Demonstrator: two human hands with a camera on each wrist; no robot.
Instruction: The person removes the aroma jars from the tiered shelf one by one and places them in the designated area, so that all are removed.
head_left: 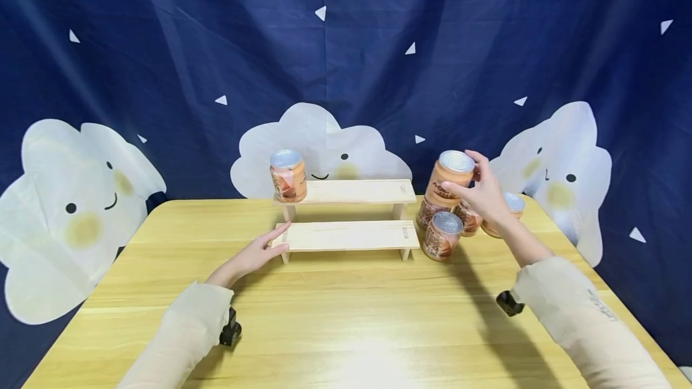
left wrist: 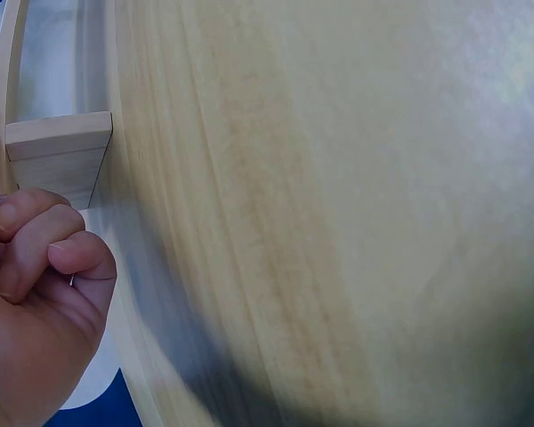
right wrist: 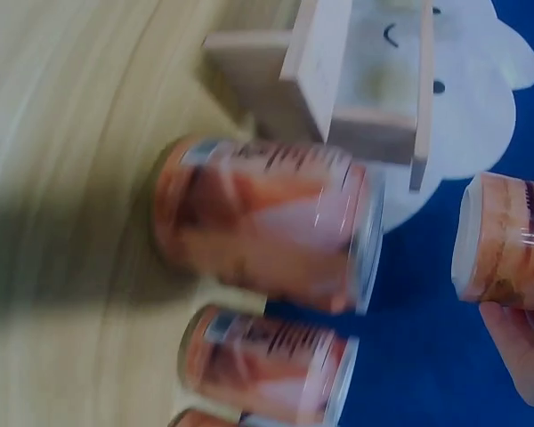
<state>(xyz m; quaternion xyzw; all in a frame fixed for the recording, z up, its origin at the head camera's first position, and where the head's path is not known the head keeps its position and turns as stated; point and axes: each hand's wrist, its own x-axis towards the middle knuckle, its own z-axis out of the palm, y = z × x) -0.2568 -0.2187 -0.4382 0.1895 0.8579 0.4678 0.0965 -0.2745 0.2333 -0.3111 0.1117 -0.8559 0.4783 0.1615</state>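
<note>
My right hand (head_left: 478,188) grips an orange can (head_left: 450,180) with a silver ribbed lid, thumb at the front and fingers behind. It overlaps another can in the head view; the right wrist view shows the held can (right wrist: 512,253) apart from the standing ones. My left hand (head_left: 256,254) is at the left end of the lower tier of a pale wooden two-step shelf (head_left: 346,236). Its index finger and thumb lie along that end; in the left wrist view several other fingers (left wrist: 40,236) curl close by the shelf's leg (left wrist: 58,142).
A similar can (head_left: 288,179) stands at the left end of the upper tier (head_left: 357,191). Several more cans cluster right of the shelf, the nearest can (head_left: 440,239) close to its lower right corner. The wooden table (head_left: 335,299) reaches back to a blue curtain (head_left: 367,65) with clouds.
</note>
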